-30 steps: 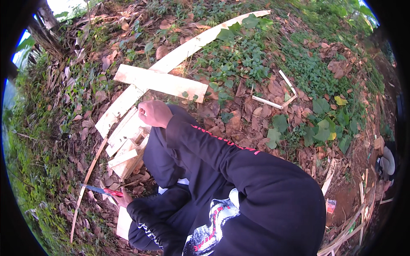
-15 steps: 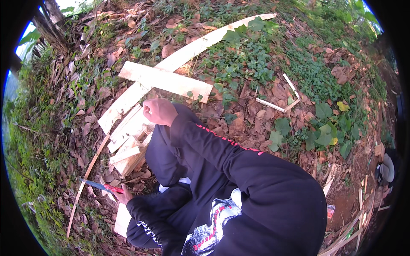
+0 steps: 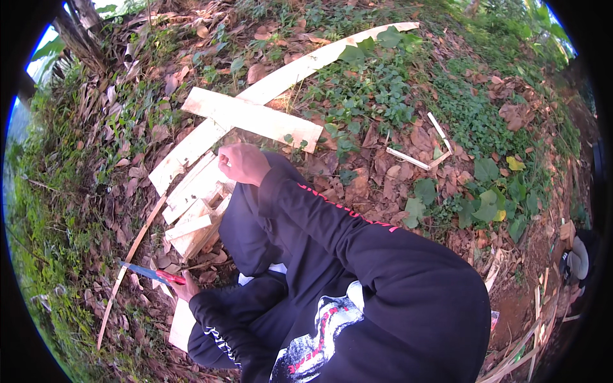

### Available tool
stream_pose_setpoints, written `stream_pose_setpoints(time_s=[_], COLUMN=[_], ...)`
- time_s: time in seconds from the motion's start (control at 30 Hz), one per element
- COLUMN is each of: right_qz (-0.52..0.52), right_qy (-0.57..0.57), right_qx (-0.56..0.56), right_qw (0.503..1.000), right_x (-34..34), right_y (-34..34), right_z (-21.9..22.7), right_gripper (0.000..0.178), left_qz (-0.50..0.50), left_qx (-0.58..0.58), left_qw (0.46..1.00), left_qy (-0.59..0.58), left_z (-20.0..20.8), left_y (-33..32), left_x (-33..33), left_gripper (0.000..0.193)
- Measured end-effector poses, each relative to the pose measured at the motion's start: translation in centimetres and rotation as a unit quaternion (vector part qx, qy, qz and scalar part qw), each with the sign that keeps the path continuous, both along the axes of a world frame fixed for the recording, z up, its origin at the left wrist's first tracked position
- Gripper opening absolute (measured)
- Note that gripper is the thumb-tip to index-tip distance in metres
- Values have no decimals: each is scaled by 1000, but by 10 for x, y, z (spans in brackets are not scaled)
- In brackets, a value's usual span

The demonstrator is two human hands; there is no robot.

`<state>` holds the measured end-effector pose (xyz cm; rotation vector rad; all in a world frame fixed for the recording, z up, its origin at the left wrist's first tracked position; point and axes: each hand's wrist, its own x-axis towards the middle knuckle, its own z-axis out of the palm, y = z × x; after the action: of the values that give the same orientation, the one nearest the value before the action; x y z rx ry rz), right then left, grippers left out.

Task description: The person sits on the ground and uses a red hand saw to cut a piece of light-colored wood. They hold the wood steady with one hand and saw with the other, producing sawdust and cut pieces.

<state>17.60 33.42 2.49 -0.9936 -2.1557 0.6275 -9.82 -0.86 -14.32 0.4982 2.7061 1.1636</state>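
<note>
Your right hand point(image 3: 242, 163) is curled shut, knuckles up, over the stacked pale wooden slats point(image 3: 195, 214); what it pinches, you cannot tell. Your left hand point(image 3: 185, 286) is clamped on a red-handled tool with a blue blade point(image 3: 150, 273), well below that grip on the leaf-strewn ground point(image 3: 96, 191). The slats look light, stiff and rough-sawn, likely splintery; take them mid-length by their edges. A long plank point(image 3: 249, 118) lies just beyond your right grip.
</note>
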Motion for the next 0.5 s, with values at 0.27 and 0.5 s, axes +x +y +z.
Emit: stream_pose_setpoints(time_s=[0.27, 0.5], right_qz=[3, 0], right_qy=[0, 0], right_qx=[-1, 5], right_qw=[1000, 1000], right_x=[0, 1], right_y=[-1, -1], right_z=[2, 1], right_gripper=[21, 21], left_qz=[12, 7], left_qx=[-8, -30], left_qw=[998, 999], left_qy=[67, 26], left_z=[-14, 4], left_y=[-3, 1], left_x=[-6, 4], left_gripper=[85, 86])
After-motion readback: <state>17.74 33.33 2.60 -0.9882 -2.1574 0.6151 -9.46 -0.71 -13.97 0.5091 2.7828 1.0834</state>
